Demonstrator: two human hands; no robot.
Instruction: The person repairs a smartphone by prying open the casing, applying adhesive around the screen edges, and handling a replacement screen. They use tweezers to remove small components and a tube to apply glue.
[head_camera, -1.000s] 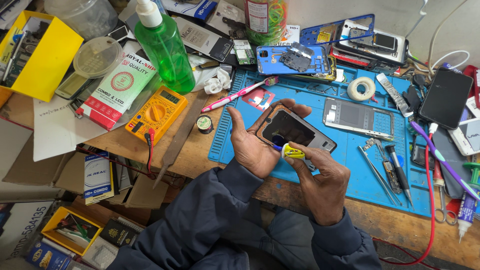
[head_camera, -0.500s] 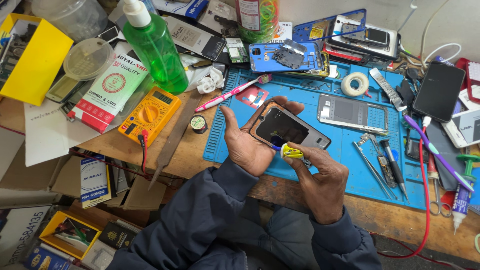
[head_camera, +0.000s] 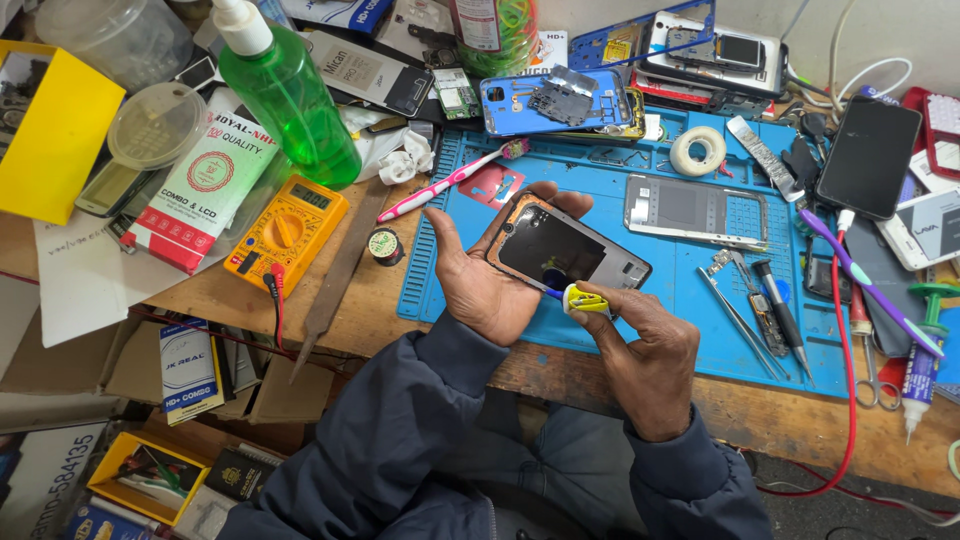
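My left hand (head_camera: 490, 280) cradles an opened phone body (head_camera: 565, 250) with a dark inside and an orange rim, tilted above the blue work mat (head_camera: 680, 300). My right hand (head_camera: 640, 345) grips a small screwdriver with a yellow handle (head_camera: 583, 298), its tip against the lower edge of the phone body. Both hands hover over the near edge of the mat.
A grey phone frame (head_camera: 697, 210), a tape roll (head_camera: 697, 151), tweezers and screwdrivers (head_camera: 765, 305) lie on the mat. A blue phone shell (head_camera: 560, 100) sits behind. To the left stand a green bottle (head_camera: 290, 100), a yellow multimeter (head_camera: 288, 228), a pink toothbrush (head_camera: 450, 180) and a yellow box (head_camera: 55, 135).
The view has shifted slightly. Both hands stay on the phone body and the screwdriver, with only small movement of the tool at the phone's edge.
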